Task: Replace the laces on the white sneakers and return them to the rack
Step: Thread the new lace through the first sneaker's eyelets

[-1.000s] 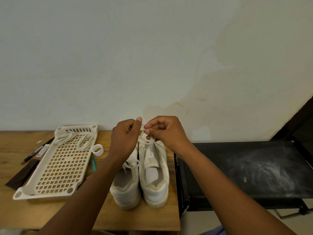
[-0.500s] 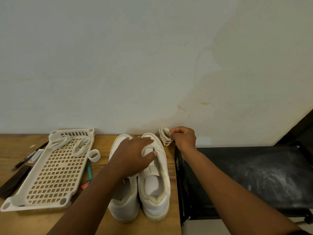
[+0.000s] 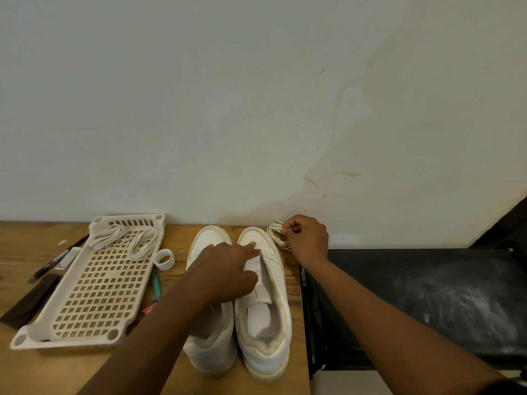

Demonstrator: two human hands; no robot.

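At the far left of the wooden table (image 3: 71, 374) lay a cream plastic lattice rack (image 3: 97, 283), long axis running from the near edge toward the wall, with two loose off-white laces (image 3: 125, 240) heaped at its far end. Just right of the rack sat a small white tape ring (image 3: 164, 259).

Next came the pair of white leather sneakers (image 3: 265, 317), side by side and touching, toes to the wall and heels toward the person, so their long axes ran straight away from the body. The right-hand shoe showed a bare tongue with no lace through it; the other shoe's throat was hidden under the arm.

The left hand (image 3: 225, 272) rested across both shoes, fingers relaxed and spread, index finger reaching onto the toe of the right-hand shoe, steadying it and gripping nothing.

Further right, just beside that shoe's toe and near the wall, the right hand (image 3: 306, 240) pinched a coiled bundle of white lace (image 3: 278, 235) between thumb and curled fingers. The bundle hung off the hand's left side, toward the shoe, seemingly just above the table's far right corner.

The deciding relation, as I judge it: the fresh laces lay well to the left on the rack, nearer the left hand, which would have to let go of the shoes and reach crosswise to their axis.

Beyond the table edge stood a black dusty surface (image 3: 427, 295).
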